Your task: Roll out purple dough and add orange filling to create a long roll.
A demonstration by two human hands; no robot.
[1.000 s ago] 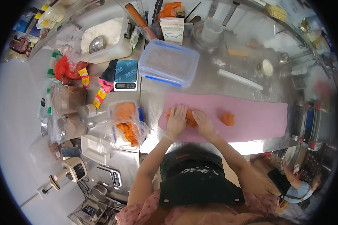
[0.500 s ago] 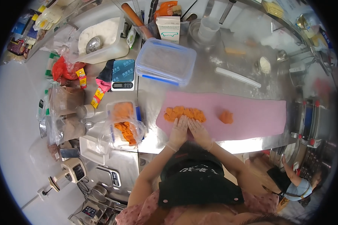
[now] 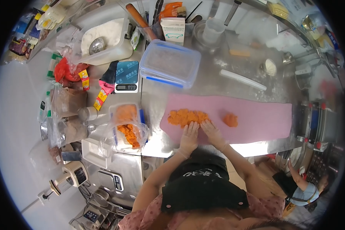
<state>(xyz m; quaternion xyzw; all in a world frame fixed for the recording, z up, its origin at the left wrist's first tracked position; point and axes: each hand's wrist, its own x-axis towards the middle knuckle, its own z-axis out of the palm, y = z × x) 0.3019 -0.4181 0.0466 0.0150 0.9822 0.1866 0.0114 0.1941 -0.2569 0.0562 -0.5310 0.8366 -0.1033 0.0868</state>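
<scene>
A long, lumpy strip of soft orange dough-like mass (image 3: 184,116) lies on a pink mat (image 3: 257,119). Along its near edge, toward the right end, rest the fingertips of my left hand (image 3: 189,138), palm down with fingers stretched out. My right hand (image 3: 213,135), also flat and extended, touches or nearly touches the strip's right end. Both hands wear thin see-through gloves, and neither holds anything. A smaller orange lump (image 3: 230,120) sits apart on the mat, to the right of my right hand.
Left of the mat, a plastic-lined container (image 3: 131,134) holds more orange mass. Behind stand a lidded clear box (image 3: 170,61), a digital scale (image 3: 127,76) and a flour tub (image 3: 103,51) with a metal scoop. A white rolling pin (image 3: 243,79) lies beyond the mat. Another person's arm (image 3: 297,176) shows at right.
Both my hands have slid to the right along the strip's near edge. Their fingertips have moved slightly farther apart. The small lump stays where it was.
</scene>
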